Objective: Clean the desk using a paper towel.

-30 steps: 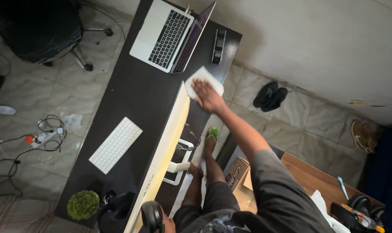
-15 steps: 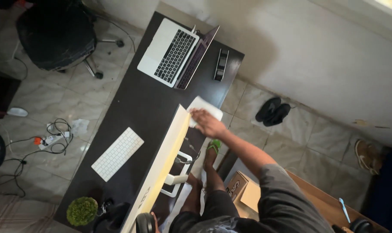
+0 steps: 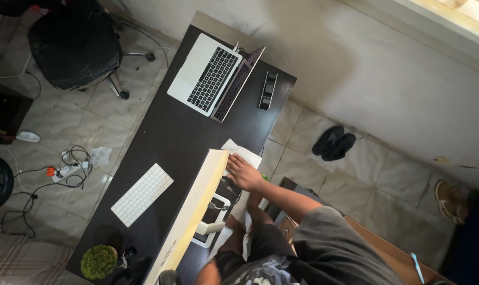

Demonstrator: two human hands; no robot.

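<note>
Lying at frame centre on the black desk (image 3: 171,132), a white cloth (image 3: 245,154) sits under the right hand (image 3: 243,172), fingers spread flat on it, beside the pale monitor (image 3: 189,216); an open laptop (image 3: 210,76) sits above.

Desk (image 3: 171,132) bare mid-way — monitor (image 3: 189,211), laptop (image 3: 210,76) hem it.

Daylight enters from the top right corner, where a sill (image 3: 450,16) burns out to pale glare. The wall (image 3: 387,79) below it is evenly lit, dimming to a soft shadow behind the laptop (image 3: 210,79). The dark desk (image 3: 171,137) takes little light and shows no hard reflections. The chair (image 3: 73,45) at top left is nearly black, its detail lost. Focus is fairly sharp throughout, the shirt (image 3: 329,253) at the bottom edge slightly soft, and straight lines bend towards the corners.
</note>
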